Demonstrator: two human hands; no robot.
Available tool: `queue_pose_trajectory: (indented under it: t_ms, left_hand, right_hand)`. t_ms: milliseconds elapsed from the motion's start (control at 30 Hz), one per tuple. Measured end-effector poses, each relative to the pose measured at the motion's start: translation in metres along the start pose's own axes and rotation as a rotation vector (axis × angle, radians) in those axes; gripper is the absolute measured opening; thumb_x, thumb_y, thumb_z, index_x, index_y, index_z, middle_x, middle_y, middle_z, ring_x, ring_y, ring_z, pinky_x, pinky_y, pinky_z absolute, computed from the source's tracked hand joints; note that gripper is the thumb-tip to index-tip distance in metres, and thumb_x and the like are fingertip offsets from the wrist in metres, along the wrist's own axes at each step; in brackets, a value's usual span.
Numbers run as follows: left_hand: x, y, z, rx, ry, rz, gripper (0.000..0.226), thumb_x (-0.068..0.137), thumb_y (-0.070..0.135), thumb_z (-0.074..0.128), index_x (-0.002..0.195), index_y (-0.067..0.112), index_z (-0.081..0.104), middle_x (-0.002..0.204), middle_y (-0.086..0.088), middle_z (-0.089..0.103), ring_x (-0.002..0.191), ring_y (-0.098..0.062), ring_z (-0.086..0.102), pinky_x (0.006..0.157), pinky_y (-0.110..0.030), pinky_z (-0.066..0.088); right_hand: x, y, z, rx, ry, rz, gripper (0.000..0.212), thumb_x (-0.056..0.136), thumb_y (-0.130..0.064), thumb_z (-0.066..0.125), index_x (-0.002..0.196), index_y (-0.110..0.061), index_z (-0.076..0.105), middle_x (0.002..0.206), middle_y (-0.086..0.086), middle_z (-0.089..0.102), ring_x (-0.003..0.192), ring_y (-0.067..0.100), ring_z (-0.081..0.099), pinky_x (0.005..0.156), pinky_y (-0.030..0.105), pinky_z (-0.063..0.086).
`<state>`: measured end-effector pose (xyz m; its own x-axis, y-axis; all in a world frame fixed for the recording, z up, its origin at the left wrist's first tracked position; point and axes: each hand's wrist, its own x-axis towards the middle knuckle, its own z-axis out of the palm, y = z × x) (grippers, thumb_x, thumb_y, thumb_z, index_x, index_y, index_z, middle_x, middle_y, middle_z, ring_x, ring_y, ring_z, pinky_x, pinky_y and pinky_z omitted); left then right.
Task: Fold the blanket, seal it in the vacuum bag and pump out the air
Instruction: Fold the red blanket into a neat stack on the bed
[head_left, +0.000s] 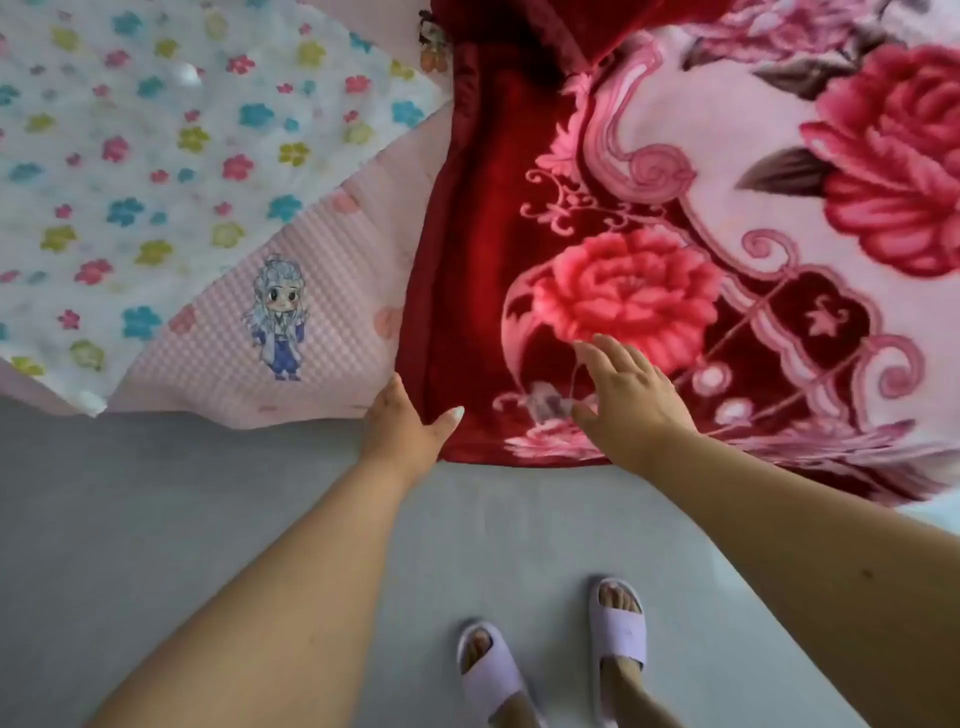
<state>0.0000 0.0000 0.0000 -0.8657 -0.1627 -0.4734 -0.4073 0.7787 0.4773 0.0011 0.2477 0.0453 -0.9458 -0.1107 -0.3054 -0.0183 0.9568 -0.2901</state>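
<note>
Blanket (675, 218) – dark red and pink, big roses; sheet (322, 291) pink check, cartoon figure; cover (156, 156) white, coloured flowers; slippers (618, 629) lilac.

Bed: you face a pink checked sheet (332, 270) with a cartoon figure printed on it.
On it, left: a white cover (156, 156) with coloured flowers.
On it, right: the red floral blanket (649, 249), its edge overhanging, apparently.
Floor (156, 509): grey; your slippers (618, 629) stand there.
</note>
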Motion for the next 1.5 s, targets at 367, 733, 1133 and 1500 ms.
queue_pose_trajectory:
  t_ms: [367,733,1133,1500]
  left_hand:
    - [0.03,0.006,0.046,-0.686,-0.055,0.044,0.02,0.074,0.026,0.082,0.088,0.027,0.068,0.083,0.015,0.072,0.079,0.003,0.067,0.07,-0.015,0.051]
    - [0.003,0.004,0.037,-1.23,-0.61,-0.249,0.023,0.083,0.01,0.059,0.103,0.008,0.07,0.097,-0.011,0.074,0.085,-0.024,0.072,0.077,-0.036,0.059]
    - [-0.015,0.003,-0.028,-1.354,-0.486,-0.1,0.053,0.075,0.047,0.066,0.114,0.012,0.07,0.117,-0.008,0.069,0.108,-0.019,0.066,0.089,-0.034,0.054]
    - [-0.008,-0.011,-0.003,-0.859,-0.119,0.036,0.012,0.084,0.026,0.073,0.095,0.021,0.071,0.092,0.005,0.075,0.09,-0.015,0.071,0.085,-0.037,0.057]
  right_hand:
    - [0.026,0.003,0.062,-0.096,0.068,-0.073,0.075,0.086,-0.067,0.014,0.151,-0.033,-0.002,0.16,-0.004,0.0,0.146,0.016,-0.01,0.116,0.04,-0.013]
    - [0.008,-0.015,0.056,0.174,0.182,-0.046,0.065,0.094,-0.054,0.034,0.149,-0.022,0.025,0.156,-0.001,0.024,0.146,0.016,0.011,0.118,0.036,0.004]
    - [0.049,-0.069,0.007,0.367,0.075,0.124,0.029,0.087,-0.04,0.063,0.091,-0.013,0.054,0.076,0.003,0.062,0.08,0.027,0.064,0.06,0.018,0.041]
    - [0.042,-0.073,0.027,0.385,0.396,0.101,0.034,0.087,-0.042,0.058,0.114,-0.021,0.053,0.115,0.006,0.052,0.109,0.028,0.049,0.087,0.038,0.042]
